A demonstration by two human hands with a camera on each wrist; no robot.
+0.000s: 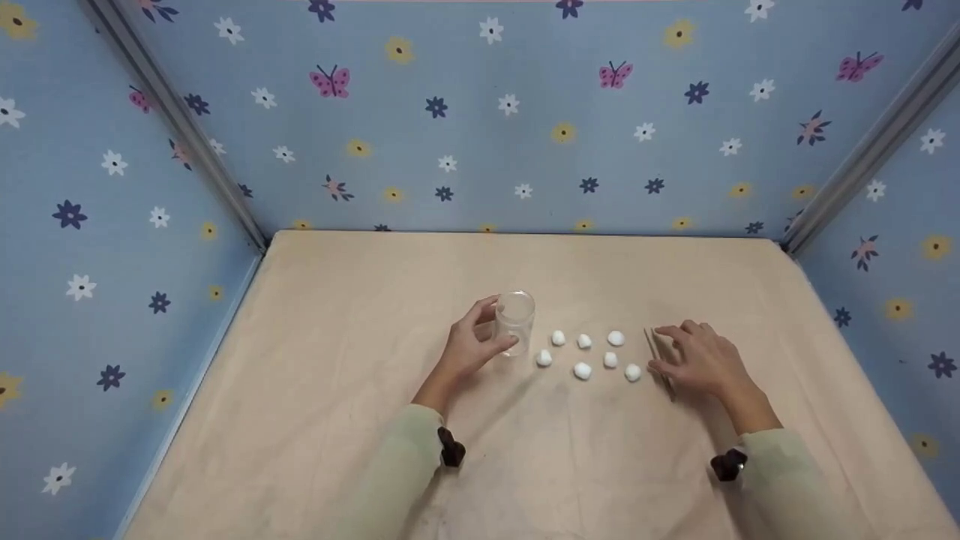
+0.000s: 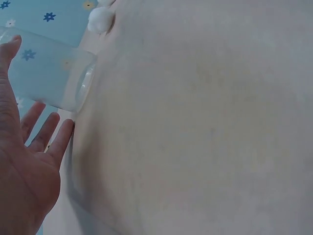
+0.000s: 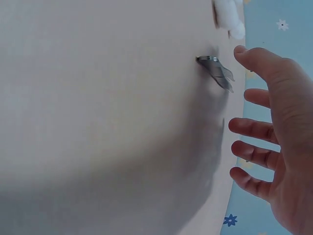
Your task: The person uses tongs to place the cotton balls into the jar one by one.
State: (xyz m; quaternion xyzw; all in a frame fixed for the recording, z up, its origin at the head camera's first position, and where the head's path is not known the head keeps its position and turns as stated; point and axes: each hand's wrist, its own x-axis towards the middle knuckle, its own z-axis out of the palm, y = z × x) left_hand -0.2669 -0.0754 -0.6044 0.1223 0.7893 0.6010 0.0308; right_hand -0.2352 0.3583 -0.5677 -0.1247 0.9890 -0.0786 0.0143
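Grips the slippery-looking jar by its side with left hand and holds right hand, fingers parted, beside tweezers, probably light, stiff and springy, best pinched midway.

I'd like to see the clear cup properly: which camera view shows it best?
The head view: the clear cup shows from rim to base, though the left hand covers part. The left wrist view is closer but cuts it off at the left edge; the right wrist view doesn't show it.

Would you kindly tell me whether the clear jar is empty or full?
The jar is empty: it is see-through with nothing inside, and the white balls lie on the table.
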